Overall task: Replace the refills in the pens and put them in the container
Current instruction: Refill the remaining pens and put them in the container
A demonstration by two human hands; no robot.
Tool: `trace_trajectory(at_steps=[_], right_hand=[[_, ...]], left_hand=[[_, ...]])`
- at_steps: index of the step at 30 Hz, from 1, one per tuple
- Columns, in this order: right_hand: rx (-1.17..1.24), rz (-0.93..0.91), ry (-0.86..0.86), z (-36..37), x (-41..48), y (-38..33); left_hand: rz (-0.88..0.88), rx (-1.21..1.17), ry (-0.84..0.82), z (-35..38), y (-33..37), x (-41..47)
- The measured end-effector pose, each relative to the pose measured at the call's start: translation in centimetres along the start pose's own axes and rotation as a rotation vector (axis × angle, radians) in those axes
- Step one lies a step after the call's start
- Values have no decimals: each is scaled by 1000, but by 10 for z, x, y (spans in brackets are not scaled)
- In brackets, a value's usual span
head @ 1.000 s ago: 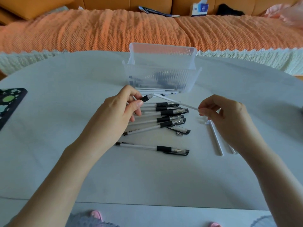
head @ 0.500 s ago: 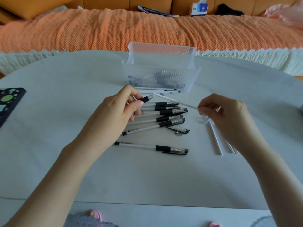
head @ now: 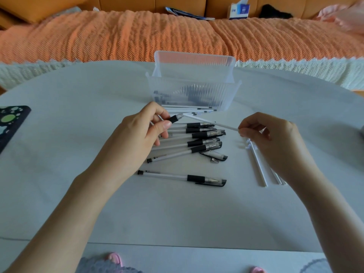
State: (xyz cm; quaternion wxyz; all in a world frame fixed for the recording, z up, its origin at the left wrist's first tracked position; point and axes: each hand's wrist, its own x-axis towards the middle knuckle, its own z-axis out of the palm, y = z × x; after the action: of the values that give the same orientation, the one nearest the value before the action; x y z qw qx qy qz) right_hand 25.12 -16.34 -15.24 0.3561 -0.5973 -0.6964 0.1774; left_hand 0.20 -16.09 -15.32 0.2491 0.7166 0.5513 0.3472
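Container [head: 229,89] holds pens [head: 197,94]; left hand [head: 137,134] grips pen [head: 175,118], right hand [head: 275,138] refill [head: 212,122].

I am at home, in what looks like a living room: beyond my pale table [head: 69,146] runs a tan sofa [head: 137,1] draped in an orange knitted throw [head: 118,36] with a white lace edge. A tissue box [head: 239,10] and a magazine [head: 183,12] lie at the back of its seat, with pink fabric [head: 346,16] at the far right.
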Motion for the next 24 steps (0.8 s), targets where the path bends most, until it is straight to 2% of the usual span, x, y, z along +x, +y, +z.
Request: trace_trajectory(at_steps=[7,15,20,24], right_hand=[[-51,-46,-12,1,1,3],[-172,-170,-15,3,4,13],[-8,-218,-84,11,-1,-5],[199,-112,-179,15,-4,-16]], left_hand=[[-9,30,-12,-1,1,-1],[13,192,-49,-6,1,-3],[34,146,-130,6,9,-8],[76,109,-158,11,11,-10]])
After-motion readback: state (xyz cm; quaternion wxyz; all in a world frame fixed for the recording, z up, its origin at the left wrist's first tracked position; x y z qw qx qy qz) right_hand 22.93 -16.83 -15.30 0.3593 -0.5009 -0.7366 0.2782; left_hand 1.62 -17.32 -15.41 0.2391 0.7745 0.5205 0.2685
